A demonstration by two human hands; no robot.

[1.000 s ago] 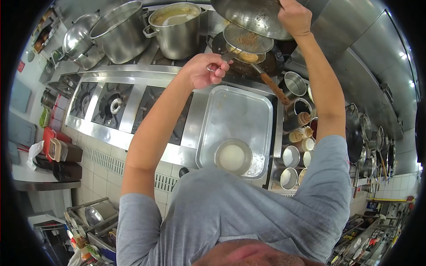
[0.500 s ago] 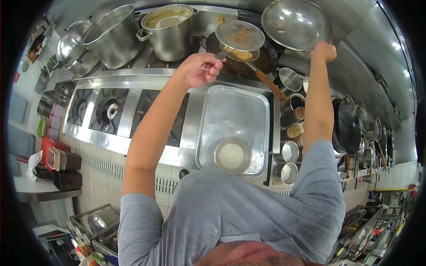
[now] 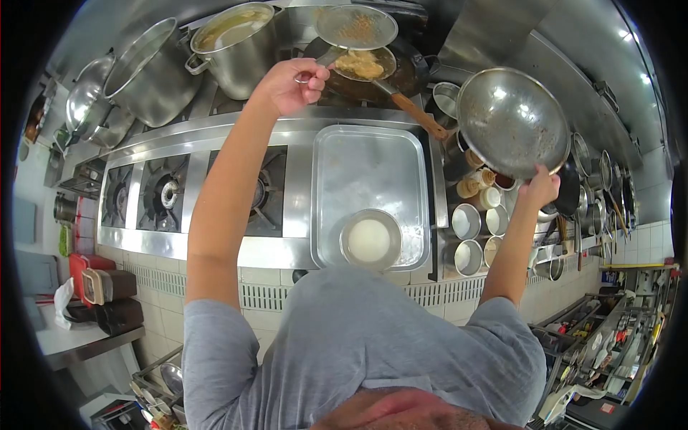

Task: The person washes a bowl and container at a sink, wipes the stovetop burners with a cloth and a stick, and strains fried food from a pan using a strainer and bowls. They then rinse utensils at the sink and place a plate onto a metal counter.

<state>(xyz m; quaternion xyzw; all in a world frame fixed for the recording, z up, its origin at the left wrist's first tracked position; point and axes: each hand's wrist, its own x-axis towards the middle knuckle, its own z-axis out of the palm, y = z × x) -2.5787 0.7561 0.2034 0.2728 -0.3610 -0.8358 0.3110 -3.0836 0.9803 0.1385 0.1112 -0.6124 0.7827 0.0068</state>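
Note:
My left hand is closed round the handle of a round mesh strainer, which has brown crumbs on its mesh. Just below that strainer, golden fried food lies in a second skimmer with a wooden handle. This skimmer rests over a dark wok on the back of the stove. On the other side, my right hand grips the rim of a large metal bowl. The bowl is tilted, and its inner face shows brown specks.
A metal tray on the counter bears a small bowl of whitish contents. Tall stockpots stand at the back left, behind gas burners. Seasoning containers line the right side, near hanging pans.
My right hand has brought the metal bowl down and to the right, away from the wok area, over the containers. My left hand still holds the strainer above the skimmer; the camera view has shifted.

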